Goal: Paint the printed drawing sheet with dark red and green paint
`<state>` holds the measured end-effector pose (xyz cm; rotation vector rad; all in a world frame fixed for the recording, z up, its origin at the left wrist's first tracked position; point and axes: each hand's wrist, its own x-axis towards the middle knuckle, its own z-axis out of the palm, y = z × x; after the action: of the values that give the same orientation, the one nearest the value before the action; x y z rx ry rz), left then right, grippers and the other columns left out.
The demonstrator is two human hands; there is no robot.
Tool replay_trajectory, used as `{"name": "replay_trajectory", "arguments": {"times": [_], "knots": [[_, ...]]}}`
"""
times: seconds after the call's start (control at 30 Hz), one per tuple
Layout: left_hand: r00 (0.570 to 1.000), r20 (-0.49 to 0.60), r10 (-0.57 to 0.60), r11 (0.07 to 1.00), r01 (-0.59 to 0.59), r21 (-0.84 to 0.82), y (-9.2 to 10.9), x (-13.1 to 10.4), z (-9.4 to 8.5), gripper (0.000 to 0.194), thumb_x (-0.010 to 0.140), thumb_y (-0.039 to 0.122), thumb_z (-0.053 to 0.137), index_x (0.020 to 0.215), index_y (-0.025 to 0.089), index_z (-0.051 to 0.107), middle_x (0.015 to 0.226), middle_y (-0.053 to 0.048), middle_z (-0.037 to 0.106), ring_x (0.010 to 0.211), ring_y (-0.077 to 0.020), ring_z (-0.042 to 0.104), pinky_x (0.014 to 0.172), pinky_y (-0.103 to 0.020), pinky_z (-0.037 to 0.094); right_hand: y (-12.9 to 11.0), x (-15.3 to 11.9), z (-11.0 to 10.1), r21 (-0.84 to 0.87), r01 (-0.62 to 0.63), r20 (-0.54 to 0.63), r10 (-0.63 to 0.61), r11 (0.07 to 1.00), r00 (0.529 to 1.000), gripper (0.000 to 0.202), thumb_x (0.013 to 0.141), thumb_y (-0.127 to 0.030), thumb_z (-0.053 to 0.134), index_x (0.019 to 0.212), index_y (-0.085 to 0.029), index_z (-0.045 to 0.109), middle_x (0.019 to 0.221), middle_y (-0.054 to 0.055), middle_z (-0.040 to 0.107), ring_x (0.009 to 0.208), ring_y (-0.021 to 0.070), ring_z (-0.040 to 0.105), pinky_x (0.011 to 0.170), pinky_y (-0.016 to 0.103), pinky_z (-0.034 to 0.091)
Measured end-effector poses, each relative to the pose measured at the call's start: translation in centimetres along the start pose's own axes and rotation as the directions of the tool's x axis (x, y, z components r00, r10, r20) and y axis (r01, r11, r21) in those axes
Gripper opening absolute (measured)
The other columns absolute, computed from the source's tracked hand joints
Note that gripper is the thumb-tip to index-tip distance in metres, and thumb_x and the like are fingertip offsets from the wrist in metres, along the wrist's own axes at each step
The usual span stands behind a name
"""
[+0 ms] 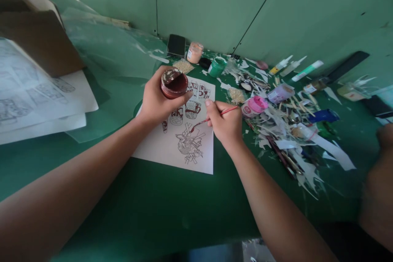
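Observation:
My left hand is wrapped round a jar of dark red paint, held above the upper left of a white printed sheet. In my right hand is a thin red paintbrush, pinched between the fingers. The brush tip, dark with paint, points down at a line drawing in the lower part of the sheet; whether it touches the paper I cannot tell. Several small drawings higher up carry dark red patches. The jar and left hand hide part of the sheet's upper left.
Beyond the sheet stand a green paint jar and a peach one. A pink jar is right of my right hand, by a heap of paper scraps. A cardboard box and papers lie left. Another person's arm shows at right.

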<state>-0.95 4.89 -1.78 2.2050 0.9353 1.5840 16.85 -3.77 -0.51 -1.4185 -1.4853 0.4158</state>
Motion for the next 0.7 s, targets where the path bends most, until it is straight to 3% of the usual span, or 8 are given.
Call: {"name": "replay_trajectory", "arguments": {"times": [0.3,0.7], "knots": [[0.999,0.01,-0.035,0.999,0.035,-0.024,0.14,0.01,-0.11,0.043,0.076,0.043,0.077,0.106,0.021,0.055,0.1,-0.006,0.064,0.093,-0.0238,0.064,0.086,-0.042,0.056,-0.09,0.03,-0.25,-0.015,0.033,0.026,-0.033,0.999,0.999,0.045,0.092,-0.037,0.055,0.051,-0.021,0.051,0.041,-0.005,0.051,0.041,0.0075,0.048,0.046,0.023,0.036],[1.0,0.014,0.023,1.0,-0.023,-0.01,0.19,-0.02,-0.12,0.043,0.074,0.039,0.078,0.106,0.021,0.055,0.101,-0.005,0.065,0.093,-0.0238,0.066,0.084,-0.039,0.055,-0.27,0.07,-0.38,-0.054,0.056,0.022,-0.055,0.997,0.998,0.047,0.09,-0.037,0.058,0.047,-0.021,0.047,0.039,-0.005,0.045,0.04,0.0074,0.043,0.045,0.025,0.033]]}}
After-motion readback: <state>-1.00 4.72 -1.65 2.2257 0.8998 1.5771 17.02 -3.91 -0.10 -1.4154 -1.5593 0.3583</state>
